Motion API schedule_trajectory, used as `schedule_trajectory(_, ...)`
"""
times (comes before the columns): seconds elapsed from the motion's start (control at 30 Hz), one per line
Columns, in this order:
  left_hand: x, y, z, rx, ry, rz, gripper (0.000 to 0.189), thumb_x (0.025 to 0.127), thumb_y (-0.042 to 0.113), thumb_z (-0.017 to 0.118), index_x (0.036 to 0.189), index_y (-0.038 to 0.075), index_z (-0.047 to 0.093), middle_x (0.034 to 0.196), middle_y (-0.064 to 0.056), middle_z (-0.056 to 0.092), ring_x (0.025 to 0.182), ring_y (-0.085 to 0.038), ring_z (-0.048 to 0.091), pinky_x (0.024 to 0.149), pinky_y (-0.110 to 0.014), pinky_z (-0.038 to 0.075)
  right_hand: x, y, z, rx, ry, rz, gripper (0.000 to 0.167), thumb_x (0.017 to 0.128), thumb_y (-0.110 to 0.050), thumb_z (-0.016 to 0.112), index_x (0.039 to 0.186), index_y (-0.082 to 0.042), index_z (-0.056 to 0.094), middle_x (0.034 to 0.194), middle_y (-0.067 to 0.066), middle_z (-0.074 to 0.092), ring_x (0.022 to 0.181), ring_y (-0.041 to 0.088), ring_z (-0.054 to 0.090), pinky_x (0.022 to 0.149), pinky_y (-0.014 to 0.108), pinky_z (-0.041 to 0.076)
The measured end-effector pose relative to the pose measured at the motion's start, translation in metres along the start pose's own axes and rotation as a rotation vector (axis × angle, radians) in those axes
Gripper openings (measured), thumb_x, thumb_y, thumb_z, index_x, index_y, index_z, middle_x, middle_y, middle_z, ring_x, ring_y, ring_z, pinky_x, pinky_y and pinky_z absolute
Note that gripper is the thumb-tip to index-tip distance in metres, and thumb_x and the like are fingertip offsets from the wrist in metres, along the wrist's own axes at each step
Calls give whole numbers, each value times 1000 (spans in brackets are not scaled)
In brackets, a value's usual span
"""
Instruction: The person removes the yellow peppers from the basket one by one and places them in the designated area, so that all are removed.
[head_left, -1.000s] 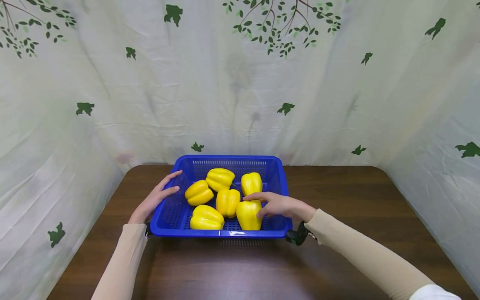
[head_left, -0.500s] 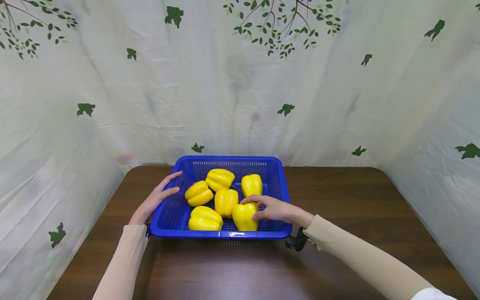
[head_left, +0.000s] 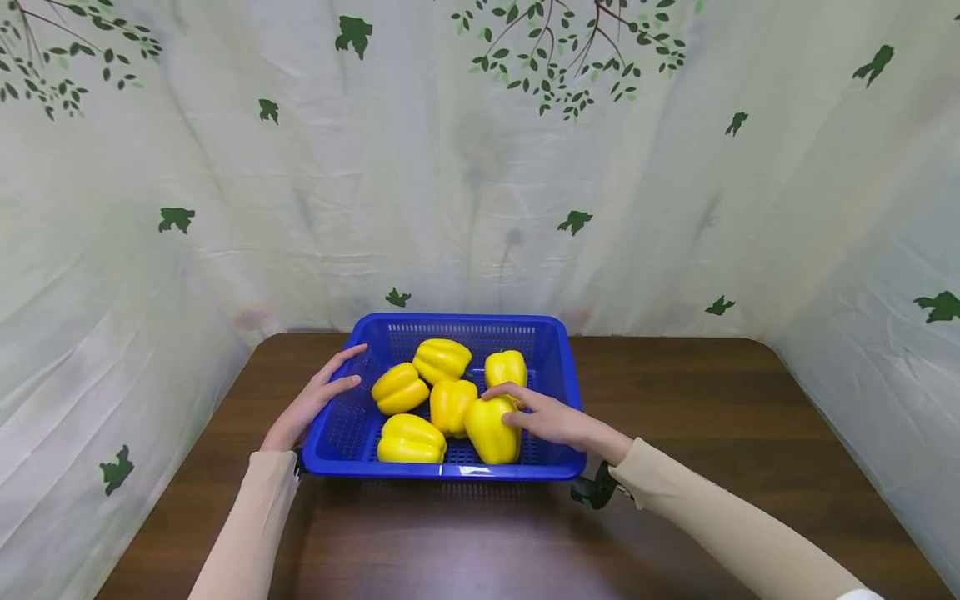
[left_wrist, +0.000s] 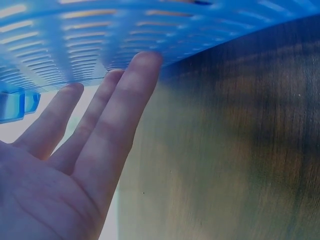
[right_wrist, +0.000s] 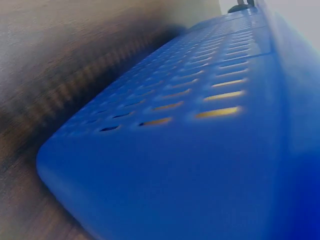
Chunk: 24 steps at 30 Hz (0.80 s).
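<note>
A blue plastic basket (head_left: 442,472) with slotted walls holds several yellow bell peppers, such as the pepper (head_left: 411,439) at its front left. My left hand (head_left: 311,400) holds the basket's left side, thumb and index finger over the rim. In the left wrist view its other fingers (left_wrist: 112,120) extend against the slotted outside wall. My right hand (head_left: 551,417) reaches over the right rim and grips the front-right bell pepper (head_left: 491,433), thumb and fingers at its upper part. The right wrist view shows only the basket's outer wall (right_wrist: 175,165); the hand is hidden there.
The basket stands on a dark brown wooden table (head_left: 675,400). Behind and beside the table hangs a pale curtain (head_left: 450,208) with green leaf prints. A dark wrist device (head_left: 594,487) sits close to the basket's front right corner.
My right hand has closed in on the front-right bell pepper, which has shifted slightly left and tilted. The pepper beside it moved a little left. My left hand stays at the rim.
</note>
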<state>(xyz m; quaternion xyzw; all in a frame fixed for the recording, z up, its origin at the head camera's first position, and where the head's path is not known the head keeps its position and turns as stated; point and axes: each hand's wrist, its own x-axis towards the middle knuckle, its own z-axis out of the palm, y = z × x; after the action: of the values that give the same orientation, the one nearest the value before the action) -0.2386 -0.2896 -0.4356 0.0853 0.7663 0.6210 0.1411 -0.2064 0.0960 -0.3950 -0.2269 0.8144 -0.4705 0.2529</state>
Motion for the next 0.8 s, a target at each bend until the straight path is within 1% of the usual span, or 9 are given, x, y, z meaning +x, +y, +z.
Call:
schedule_trajectory(0.13, 0, -1, 0, -2, -3, 1, 57, 101, 27, 44, 153, 28, 19, 156, -15, 9, 123, -52, 37, 85, -54, 49, -1, 0, -3, 34, 12, -10, 34, 102, -17, 45, 135, -21, 49, 141, 12, 40, 113, 30, 46, 93, 54, 42)
schedule_trajectory(0.3, 0, 0, 0, 2, -3, -5, 57, 101, 27, 45, 153, 28, 20, 156, -16, 9, 123, -52, 37, 85, -54, 49, -5, -1, -9, 146, 21, -8, 32, 102, -16, 44, 134, -18, 48, 142, 13, 37, 114, 31, 46, 92, 55, 44)
schedule_trajectory(0.43, 1, 0, 0, 6, -2, -5, 57, 101, 28, 45, 153, 27, 20, 156, -16, 9, 122, -52, 38, 85, -54, 49, -8, -1, -14, 217, 32, -20, 35, 101, -17, 47, 136, -17, 46, 139, 15, 37, 116, 34, 44, 92, 55, 44)
schedule_trajectory(0.53, 1, 0, 0, -5, -4, -3, 57, 101, 27, 45, 153, 26, 20, 156, -16, 9, 121, -52, 39, 84, -54, 49, -11, -2, -20, 231, 42, -38, 38, 100, -18, 51, 137, -17, 44, 140, 16, 36, 119, 35, 42, 92, 53, 46)
schedule_trajectory(0.63, 1, 1, 0, -12, -4, 1, 57, 102, 26, 45, 153, 25, 20, 156, -17, 11, 120, -51, 41, 85, -54, 49, -14, -2, -25, 219, 54, -59, 40, 99, -20, 53, 138, -17, 42, 142, 16, 34, 122, 36, 40, 91, 50, 47)
schedule_trajectory(0.8, 1, 1, 0, -6, 2, 5, 57, 102, 25, 45, 153, 24, 21, 155, -17, 12, 119, -50, 42, 85, -53, 50, -19, -5, -35, 220, 76, -94, 44, 100, -21, 52, 141, -17, 39, 142, 18, 34, 120, 37, 43, 89, 49, 49)
